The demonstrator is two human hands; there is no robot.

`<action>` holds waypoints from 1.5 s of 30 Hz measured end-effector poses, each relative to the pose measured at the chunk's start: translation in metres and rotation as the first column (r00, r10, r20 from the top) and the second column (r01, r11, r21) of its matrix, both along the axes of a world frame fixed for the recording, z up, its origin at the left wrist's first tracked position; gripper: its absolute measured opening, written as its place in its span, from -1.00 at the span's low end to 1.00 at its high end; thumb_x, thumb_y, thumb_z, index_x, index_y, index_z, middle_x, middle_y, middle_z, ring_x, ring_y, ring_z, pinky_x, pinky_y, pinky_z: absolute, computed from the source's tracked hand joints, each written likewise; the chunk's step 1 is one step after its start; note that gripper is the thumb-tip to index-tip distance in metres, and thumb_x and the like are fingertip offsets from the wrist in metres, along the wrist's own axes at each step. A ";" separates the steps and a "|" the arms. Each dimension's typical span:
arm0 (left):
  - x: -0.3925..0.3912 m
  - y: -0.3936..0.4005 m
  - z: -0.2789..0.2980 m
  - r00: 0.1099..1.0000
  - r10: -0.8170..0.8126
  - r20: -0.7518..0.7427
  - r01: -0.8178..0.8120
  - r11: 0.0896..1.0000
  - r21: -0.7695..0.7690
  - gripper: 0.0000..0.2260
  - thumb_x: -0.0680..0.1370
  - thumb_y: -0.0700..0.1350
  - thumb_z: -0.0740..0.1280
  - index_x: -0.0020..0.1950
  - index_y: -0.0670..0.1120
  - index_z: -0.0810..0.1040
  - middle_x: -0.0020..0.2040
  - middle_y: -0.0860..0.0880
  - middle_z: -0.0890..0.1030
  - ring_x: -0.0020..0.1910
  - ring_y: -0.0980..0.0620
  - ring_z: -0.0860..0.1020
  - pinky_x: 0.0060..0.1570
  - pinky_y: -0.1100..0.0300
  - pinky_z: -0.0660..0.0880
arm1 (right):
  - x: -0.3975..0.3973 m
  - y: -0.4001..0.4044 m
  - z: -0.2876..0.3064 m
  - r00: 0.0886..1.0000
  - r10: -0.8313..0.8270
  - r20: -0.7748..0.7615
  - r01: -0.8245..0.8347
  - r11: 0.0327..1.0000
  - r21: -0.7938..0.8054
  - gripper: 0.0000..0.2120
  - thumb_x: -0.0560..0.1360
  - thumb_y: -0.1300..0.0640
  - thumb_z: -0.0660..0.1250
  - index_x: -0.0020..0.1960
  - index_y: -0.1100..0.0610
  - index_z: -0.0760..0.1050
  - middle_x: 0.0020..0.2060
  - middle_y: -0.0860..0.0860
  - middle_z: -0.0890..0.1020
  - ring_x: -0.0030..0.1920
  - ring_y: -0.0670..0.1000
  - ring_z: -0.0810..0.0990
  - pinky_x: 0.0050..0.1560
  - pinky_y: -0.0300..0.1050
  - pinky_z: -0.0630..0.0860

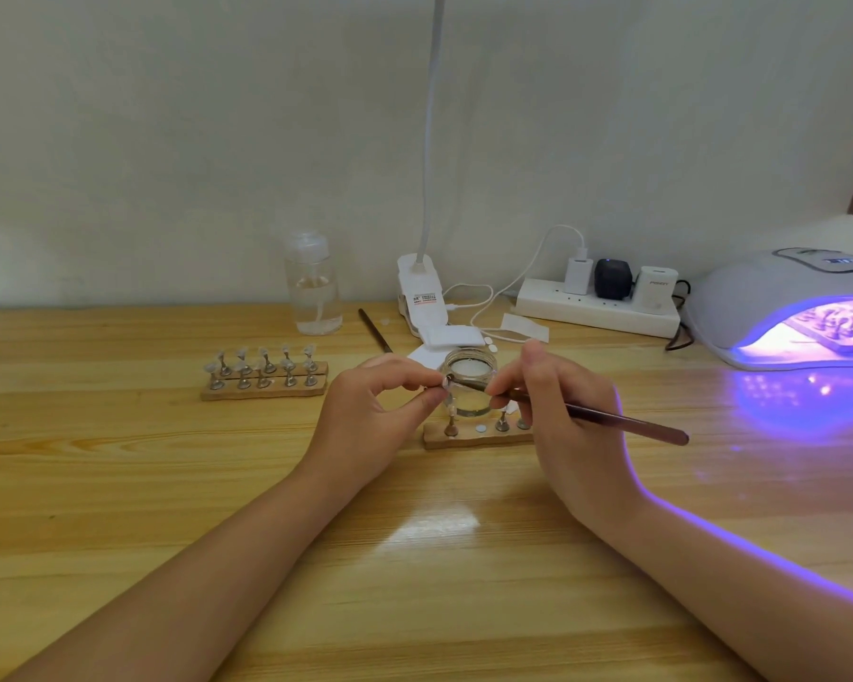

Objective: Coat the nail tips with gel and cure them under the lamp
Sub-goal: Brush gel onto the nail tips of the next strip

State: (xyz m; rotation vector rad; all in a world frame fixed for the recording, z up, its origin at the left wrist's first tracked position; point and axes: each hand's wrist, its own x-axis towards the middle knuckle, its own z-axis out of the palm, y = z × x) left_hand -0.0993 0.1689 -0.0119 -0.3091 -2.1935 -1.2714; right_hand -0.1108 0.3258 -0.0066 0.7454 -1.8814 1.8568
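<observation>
Pale plaster wall (168,140) behind, plain, slightly mottled, meeting far edge of tabletop (119,484). Tabletop light pine w/ visible grain, glossy varnish. Bright white glare patch (434,526) near centre, toward near edge, from overhead light. Violet glow (798,406) spilling across right side of tabletop, brightest toward far right corner. White gooseneck clip lamp (422,287) at far edge, neck rising out of frame. White power strip (597,310) w/ three plugs along far edge, right of lamp; white cable looping between. Dark brown strip at right edge of wall, unclear what.
</observation>
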 end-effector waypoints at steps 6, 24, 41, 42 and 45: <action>0.000 0.001 0.001 1.000 0.002 0.013 -0.002 1.000 0.009 -0.86 0.36 -0.25 0.46 -0.14 -0.05 0.65 -0.22 0.01 0.62 -0.19 0.14 0.52 -0.14 0.52 0.32 | 0.001 0.001 -0.001 0.999 0.038 0.026 -0.036 0.997 -0.068 -0.58 0.50 0.07 0.11 -0.42 0.22 0.54 -0.54 -0.01 0.55 -0.47 -0.14 0.50 -0.38 -0.40 0.35; 0.001 0.001 0.001 1.000 0.008 0.019 -0.009 1.000 0.018 -0.78 0.36 -0.26 0.46 -0.18 0.08 0.61 -0.23 0.05 0.62 -0.18 0.12 0.53 -0.16 0.50 0.34 | 0.002 0.000 -0.003 1.000 -0.005 0.026 0.005 1.000 -0.008 -0.59 0.49 0.04 0.13 -0.42 0.15 0.56 -0.52 -0.05 0.57 -0.44 -0.16 0.52 -0.34 -0.38 0.37; 0.002 0.001 0.001 0.999 0.011 0.040 -0.011 1.000 0.013 -0.81 0.36 -0.26 0.46 -0.16 0.03 0.63 -0.22 0.08 0.61 -0.16 0.12 0.53 -0.17 0.52 0.33 | -0.001 0.001 -0.004 1.000 -0.021 0.010 0.022 1.000 -0.008 -0.59 0.50 0.03 0.14 -0.41 0.17 0.57 -0.51 -0.02 0.57 -0.44 -0.12 0.53 -0.34 -0.34 0.38; 0.003 0.001 0.001 0.999 0.010 0.040 -0.010 1.000 0.016 -0.81 0.36 -0.26 0.46 -0.17 0.04 0.63 -0.22 0.07 0.62 -0.16 0.11 0.53 -0.17 0.52 0.33 | -0.001 0.001 -0.004 1.000 -0.017 0.025 0.017 1.000 -0.024 -0.58 0.50 0.02 0.14 -0.42 0.16 0.56 -0.51 0.01 0.57 -0.44 -0.09 0.53 -0.34 -0.31 0.38; 0.003 0.001 0.002 0.999 0.006 0.041 -0.007 1.000 0.019 -0.82 0.37 -0.26 0.46 -0.17 0.02 0.63 -0.22 0.06 0.62 -0.16 0.08 0.54 -0.17 0.52 0.33 | 0.000 0.001 -0.004 1.000 -0.028 0.007 0.028 0.998 -0.048 -0.61 0.51 0.05 0.13 -0.41 0.13 0.56 -0.51 0.04 0.57 -0.45 -0.13 0.51 -0.37 -0.34 0.36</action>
